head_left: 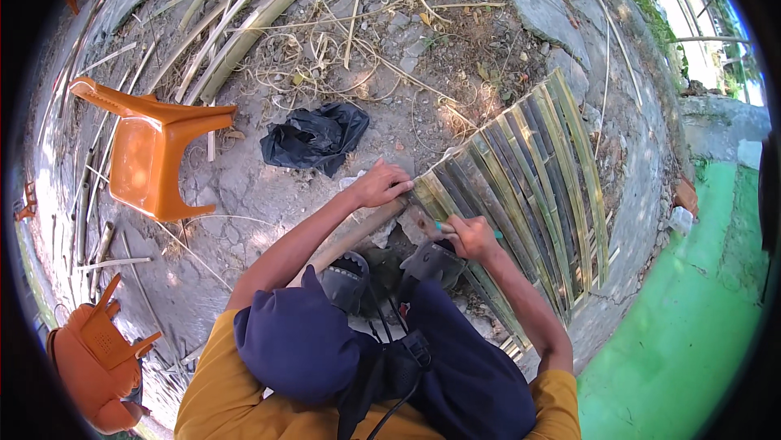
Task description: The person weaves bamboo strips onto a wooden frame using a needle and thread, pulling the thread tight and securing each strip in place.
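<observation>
Hands, qty 2, bare. L. hand [382, 185]: forearm extended fwd. and inward, palm down, fingers bent at the near L. corner of the slat panel; whether the panel is gripped or only touched cannot be told. R. hand [473, 239]: elbow bent outward, forearm angled fwd. and inward; fist clenched round the teal-marked handle of a hand tool [423, 222], qty 1, broad brownish head pointed toward L. hand; exact type unclear.

Slat panel [525, 183], qty 1: fanned out fwd. and to R. of both hands, partly under R. forearm; approx. a dozen slats, green, tan & dark, exact ct. unclear.

Wooden pole [358, 234], qty 1: laid slantwise just below L. hand. Grey shoes [344, 284], 1 pr., worn, seen below hands.

Black plastic bag [316, 137], qty 1: crumpled on ground, fwd.-L. of L. hand. Orange chair [146, 159], qty 1 nearby: well L. of L. hand. Split lengths [252, 41], several: far fwd.-L.
</observation>
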The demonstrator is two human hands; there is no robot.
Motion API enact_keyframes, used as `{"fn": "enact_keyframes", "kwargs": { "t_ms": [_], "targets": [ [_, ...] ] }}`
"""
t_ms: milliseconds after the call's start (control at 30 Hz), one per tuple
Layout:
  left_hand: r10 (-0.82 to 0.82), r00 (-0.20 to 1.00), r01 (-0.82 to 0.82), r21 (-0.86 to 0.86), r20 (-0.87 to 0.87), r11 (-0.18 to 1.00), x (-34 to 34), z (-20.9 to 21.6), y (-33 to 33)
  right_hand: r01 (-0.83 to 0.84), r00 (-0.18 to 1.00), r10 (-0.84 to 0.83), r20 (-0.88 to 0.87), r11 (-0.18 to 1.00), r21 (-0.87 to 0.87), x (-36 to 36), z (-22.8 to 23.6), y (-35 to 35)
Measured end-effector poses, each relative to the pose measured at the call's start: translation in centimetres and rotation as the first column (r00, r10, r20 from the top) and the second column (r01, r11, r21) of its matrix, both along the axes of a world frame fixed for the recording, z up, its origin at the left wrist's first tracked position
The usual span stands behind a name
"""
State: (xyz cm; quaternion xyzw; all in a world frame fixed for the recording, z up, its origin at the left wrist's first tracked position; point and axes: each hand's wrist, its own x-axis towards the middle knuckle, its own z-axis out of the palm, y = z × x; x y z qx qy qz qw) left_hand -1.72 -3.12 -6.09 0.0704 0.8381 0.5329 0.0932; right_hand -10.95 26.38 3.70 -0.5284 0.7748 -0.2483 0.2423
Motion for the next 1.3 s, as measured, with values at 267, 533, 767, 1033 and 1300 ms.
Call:
{"fn": "enact_keyframes", "kwargs": {
  "t_ms": [267, 533, 767, 1033, 1300],
  "targets": [
    [0.009, 1.0, -0.01, -0.009, -0.008, 1.0, 0.2, 0.2, -0.2, 0.084, 0.993, -0.072, -0.094, 0.987, 0.135, 0.4, 0.0, -1.1],
    [-0.034, 0.999, 0.034, -0.024, -0.011, 0.999, 0.3, -0.1, 0.6, 0.116, 0.993, -0.108, -0.051, 0.973, 0.198, 0.6, -0.2, -0.4],
    [-0.005, 1.0, 0.006, -0.021, 0.027, 1.0, 0.4, 0.2, 0.0, 0.109, 0.994, -0.109, -0.014, 0.993, -0.037, 1.2, -0.3, -0.8],
    [-0.016, 0.999, 0.018, -0.032, 0.042, 0.999, 0.2, 0.1, 0.5, 0.146, 0.986, -0.153, -0.07, 0.984, -0.099, 1.3, -0.1, 0.6],
    [0.006, 0.999, -0.006, -0.009, -0.033, 1.0, 0.0, 0.0, 0.3, 0.122, 0.992, -0.125, -0.019, 0.986, -0.111, 0.9, -0.4, -0.6]
  ]
}}
